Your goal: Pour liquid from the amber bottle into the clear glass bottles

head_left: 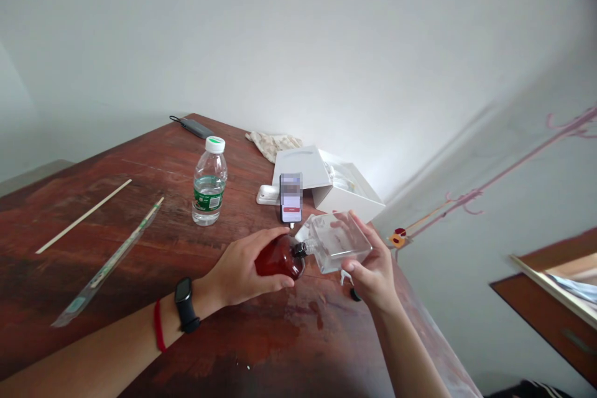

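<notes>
My left hand (247, 267) is wrapped round a reddish-amber bottle (278, 258) that lies tilted with its mouth to the right. My right hand (375, 267) grips a clear square bottle (342, 241), tipped on its side with its threaded neck pointing left. The two necks meet at a black collar (300, 250); which bottle it belongs to, I cannot tell. Beneath my right hand, a small black cap (355, 294) and a white piece (346, 276) lie on the table, partly hidden. Wet patches show on the wood below the bottles.
On the wooden table (153, 255) stand a water bottle (208, 189) and a propped phone (291, 199). Behind are a white box (352, 189), a cloth (275, 144) and a grey device (196, 129). A bare stick (84, 216) and wrapped chopsticks (112, 267) lie left; a pink rack (504, 177) leans right.
</notes>
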{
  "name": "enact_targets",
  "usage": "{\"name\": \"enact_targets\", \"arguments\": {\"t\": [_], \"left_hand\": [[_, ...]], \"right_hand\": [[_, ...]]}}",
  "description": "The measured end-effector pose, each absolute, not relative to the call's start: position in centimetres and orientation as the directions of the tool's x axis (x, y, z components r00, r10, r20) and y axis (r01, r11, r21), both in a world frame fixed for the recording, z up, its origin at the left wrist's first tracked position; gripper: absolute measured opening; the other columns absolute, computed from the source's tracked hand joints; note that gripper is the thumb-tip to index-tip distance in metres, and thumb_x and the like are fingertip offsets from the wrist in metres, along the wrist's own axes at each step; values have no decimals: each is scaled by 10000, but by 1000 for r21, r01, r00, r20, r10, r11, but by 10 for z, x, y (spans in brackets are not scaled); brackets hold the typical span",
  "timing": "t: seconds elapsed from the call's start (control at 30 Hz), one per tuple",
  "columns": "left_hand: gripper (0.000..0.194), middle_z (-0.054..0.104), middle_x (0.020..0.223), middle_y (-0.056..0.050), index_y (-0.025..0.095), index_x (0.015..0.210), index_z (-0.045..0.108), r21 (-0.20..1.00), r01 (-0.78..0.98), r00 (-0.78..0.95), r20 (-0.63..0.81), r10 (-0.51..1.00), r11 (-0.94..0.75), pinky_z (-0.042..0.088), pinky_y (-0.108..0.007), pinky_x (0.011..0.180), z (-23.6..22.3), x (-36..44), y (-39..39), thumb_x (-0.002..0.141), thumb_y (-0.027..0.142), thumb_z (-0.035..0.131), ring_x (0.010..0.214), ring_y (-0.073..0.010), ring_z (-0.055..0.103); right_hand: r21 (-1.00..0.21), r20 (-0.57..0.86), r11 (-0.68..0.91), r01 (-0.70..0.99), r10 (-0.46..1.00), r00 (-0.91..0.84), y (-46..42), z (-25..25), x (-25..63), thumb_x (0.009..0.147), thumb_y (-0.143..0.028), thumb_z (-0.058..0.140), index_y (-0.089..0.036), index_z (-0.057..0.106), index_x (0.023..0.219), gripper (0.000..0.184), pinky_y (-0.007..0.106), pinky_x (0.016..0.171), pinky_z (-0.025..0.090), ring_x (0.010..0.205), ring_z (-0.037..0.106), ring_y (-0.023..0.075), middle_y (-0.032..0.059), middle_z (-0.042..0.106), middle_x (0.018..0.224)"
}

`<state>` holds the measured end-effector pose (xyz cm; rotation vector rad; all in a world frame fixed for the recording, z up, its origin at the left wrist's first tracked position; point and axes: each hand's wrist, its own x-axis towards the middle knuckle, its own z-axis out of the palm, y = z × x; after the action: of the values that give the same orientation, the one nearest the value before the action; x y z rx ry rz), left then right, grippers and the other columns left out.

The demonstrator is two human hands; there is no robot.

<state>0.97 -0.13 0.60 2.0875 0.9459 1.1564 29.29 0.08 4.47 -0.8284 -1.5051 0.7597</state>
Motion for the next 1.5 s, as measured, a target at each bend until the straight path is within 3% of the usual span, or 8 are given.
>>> {"name": "enact_targets", "arguments": {"t": [0.17, 1.03, 1.5], "left_hand": [[874, 708, 1439, -130, 240, 1512, 551, 749, 293, 373, 483, 792, -594, 525, -509, 1141, 6, 10, -2, 846, 776, 733, 1272, -351, 704], [841, 704, 1453, -130, 248, 1524, 558, 765, 230, 357, 509, 783, -601, 511, -513, 1163, 9, 11, -7, 856, 711, 775, 1295, -347, 694], [835, 707, 1451, -129, 244, 1516, 566, 772, 200, 356, 516, 779, -603, 512, -502, 1166, 8, 12, -7, 851, 700, 782, 1303, -346, 692]], "right_hand": [[-829, 541, 545, 124, 838, -68, -2, 56, 292, 665, -529, 999, -317, 715, 1401, 817, 583, 1139, 528, 1254, 721, 368, 124, 769, 1372], [-794, 552, 571, 210, 821, -145, -9, 80, 293, 715, -481, 983, -317, 715, 1401, 755, 592, 1171, 508, 1339, 685, 367, 122, 751, 1412], [-785, 557, 580, 219, 815, -161, -14, 91, 292, 687, -424, 1009, -340, 730, 1382, 754, 519, 1077, 602, 1304, 716, 340, 105, 760, 1403]]}}
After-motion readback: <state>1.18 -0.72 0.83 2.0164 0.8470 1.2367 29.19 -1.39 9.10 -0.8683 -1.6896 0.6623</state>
